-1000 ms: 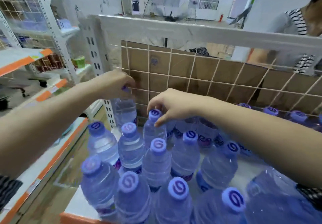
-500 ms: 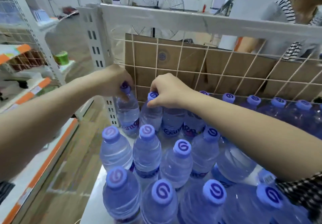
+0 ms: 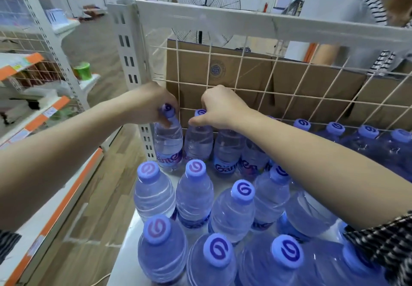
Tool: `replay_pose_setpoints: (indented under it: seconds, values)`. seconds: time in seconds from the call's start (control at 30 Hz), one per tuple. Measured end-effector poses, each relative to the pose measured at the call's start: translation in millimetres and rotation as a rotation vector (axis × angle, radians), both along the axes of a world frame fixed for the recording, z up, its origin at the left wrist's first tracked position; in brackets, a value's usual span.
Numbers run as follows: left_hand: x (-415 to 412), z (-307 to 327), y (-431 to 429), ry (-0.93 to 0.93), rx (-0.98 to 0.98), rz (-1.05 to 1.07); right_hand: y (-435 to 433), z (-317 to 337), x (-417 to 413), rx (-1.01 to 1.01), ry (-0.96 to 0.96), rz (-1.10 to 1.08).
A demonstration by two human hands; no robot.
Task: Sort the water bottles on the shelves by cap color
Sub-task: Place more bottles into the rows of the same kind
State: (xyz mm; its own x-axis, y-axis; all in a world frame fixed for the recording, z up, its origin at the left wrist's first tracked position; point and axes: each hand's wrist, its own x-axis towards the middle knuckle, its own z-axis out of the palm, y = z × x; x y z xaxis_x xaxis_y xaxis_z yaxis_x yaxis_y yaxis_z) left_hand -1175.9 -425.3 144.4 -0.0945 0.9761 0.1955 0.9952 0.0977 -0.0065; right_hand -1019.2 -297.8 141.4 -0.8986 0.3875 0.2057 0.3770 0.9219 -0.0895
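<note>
Now left hand [image 3: 147, 105] grips corner bottle [image 3: 168, 145], right hand [image 3: 220, 109] the neighbouring bottle [image 3: 198, 143].

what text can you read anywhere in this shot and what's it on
"anten", blurred: label of the corner bottle, gripped at its cap by the left hand.
Second bottle, cap in the right hand: label mostly hidden.
"Gante", blurred: label of the third bottle.
"en": label of the fourth bottle.
Caps: swirl mark, no words.
Round stamp on cardboard box, shelf-edge tags: too blurred.

bottles [image 3: 194, 194] on shelf [image 3: 124, 261], cardboard [image 3: 245, 80] behind mesh [image 3: 274, 94]
</note>
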Motion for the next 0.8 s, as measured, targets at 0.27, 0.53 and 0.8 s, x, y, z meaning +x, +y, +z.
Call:
replay_pose_setpoints:
  seconds: [0.27,0.53,0.8]
  values:
    - [0.5,0.0,-2.2,-0.067,-0.010,-0.027,-2.5,-3.1,2.6,0.024,-0.037,0.007]
    - [1.0,-6.8,3.9,-0.108,0.062,-0.017,3.8,-4.6,6.7,-0.056,-0.038,0.054]
    - [-2.1,-6.2,0.1,-0.199,-0.002,0.008,2.1,-1.9,6.8,-0.050,-0.109,0.072]
